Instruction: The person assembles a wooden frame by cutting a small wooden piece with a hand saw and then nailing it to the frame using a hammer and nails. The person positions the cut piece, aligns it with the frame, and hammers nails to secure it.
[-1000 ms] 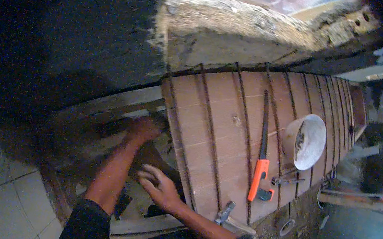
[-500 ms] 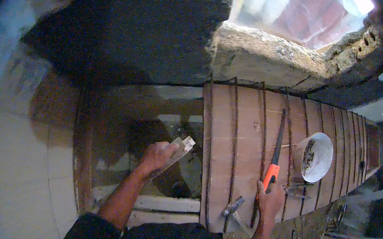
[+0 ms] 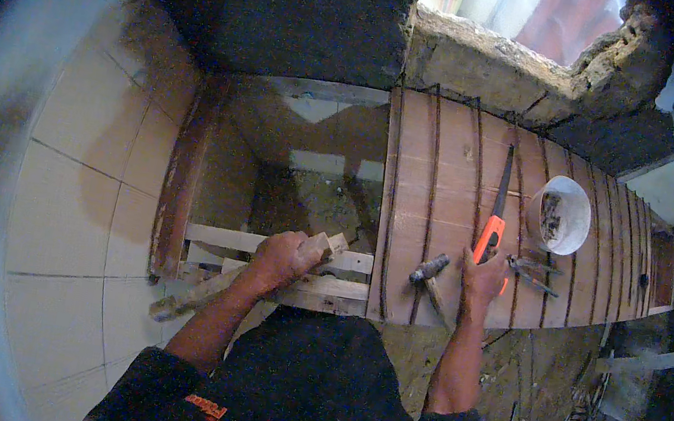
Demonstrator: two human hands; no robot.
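My left hand (image 3: 281, 261) is closed around a length of wood (image 3: 198, 294). One sawn end sticks out past my fingers; the other slants back under my left forearm. The piece is over the pale wooden rails (image 3: 347, 259) at the near side of an opening. My right hand (image 3: 481, 277) grips the orange handle of a handsaw (image 3: 491, 234), whose dark blade points away over a brown plywood panel (image 3: 443, 200). Left of that hand lies a hammer (image 3: 430, 270). Just right of it, pincers (image 3: 538, 274) lie on the panel.
Dark steel bars (image 3: 478, 153) run across the panel in rows. A white bucket (image 3: 565, 215) with small pieces inside stands right of the saw. Behind is a rough broken wall opening (image 3: 509, 49). Tiles (image 3: 66, 214) cover the wall at left.
My left hand has drawn the wood nearer to me, from over the opening to the near rails. My right hand stays on the saw handle. The view has shifted.
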